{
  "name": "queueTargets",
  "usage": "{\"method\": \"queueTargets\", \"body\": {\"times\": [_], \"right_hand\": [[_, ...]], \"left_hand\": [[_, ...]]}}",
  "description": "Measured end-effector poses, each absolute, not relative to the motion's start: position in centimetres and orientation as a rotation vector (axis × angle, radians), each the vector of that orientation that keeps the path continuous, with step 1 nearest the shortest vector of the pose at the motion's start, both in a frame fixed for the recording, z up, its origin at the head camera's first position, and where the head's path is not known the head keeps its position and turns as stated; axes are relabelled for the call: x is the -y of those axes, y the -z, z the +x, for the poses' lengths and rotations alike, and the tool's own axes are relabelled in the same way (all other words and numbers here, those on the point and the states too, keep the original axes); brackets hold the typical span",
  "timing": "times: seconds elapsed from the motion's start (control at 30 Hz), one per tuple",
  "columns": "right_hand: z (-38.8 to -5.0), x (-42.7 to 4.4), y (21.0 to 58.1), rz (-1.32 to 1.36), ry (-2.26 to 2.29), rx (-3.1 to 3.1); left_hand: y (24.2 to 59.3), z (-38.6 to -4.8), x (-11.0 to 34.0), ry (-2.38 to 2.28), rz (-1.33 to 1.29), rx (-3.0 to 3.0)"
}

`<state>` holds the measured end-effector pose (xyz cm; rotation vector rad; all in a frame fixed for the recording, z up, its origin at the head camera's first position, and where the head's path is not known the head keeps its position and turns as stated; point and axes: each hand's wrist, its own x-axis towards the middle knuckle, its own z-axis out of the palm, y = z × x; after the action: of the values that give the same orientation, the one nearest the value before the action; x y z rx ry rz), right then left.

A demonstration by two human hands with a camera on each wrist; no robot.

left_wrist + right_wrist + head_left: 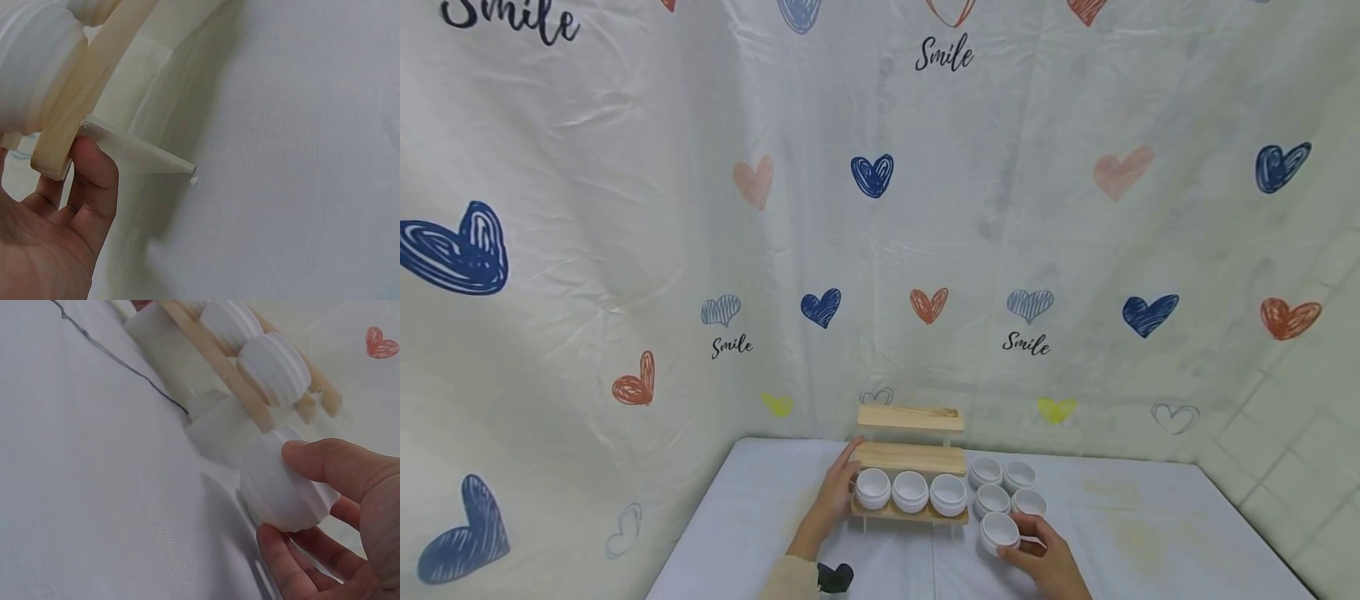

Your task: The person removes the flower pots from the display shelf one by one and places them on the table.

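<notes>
A tiered wooden stand (910, 456) on clear legs has three white ribbed cups (911, 492) in a row on its lowest shelf. My left hand (833, 498) grips the left end of that stand; the left wrist view has the thumb against the wooden shelf (100, 81), close to a clear leg (140, 147). To the right of the stand, my right hand (1048, 557) holds another white cup (1000, 533) between thumb and fingers. In the right wrist view this cup (281, 484) is tilted, just off the stand's end.
Several more white cups (986, 472) stand grouped right of the stand, behind the held cup. A white cloth (1120, 542) covers the table. Behind it hangs a curtain (955, 225) printed with hearts. A dark heart shape (835, 577) lies near the left forearm.
</notes>
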<state>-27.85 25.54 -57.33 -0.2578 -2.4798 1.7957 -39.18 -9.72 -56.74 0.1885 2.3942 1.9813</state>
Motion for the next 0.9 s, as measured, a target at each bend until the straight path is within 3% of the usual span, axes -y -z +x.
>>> {"method": "queueTargets", "body": {"times": [0.9], "right_hand": [[-28.4, -26.2, 58.3, -0.24, -1.77, 2.491]], "left_hand": [[56.8, -39.3, 9.7, -1.992, 0.18, -2.374]]}}
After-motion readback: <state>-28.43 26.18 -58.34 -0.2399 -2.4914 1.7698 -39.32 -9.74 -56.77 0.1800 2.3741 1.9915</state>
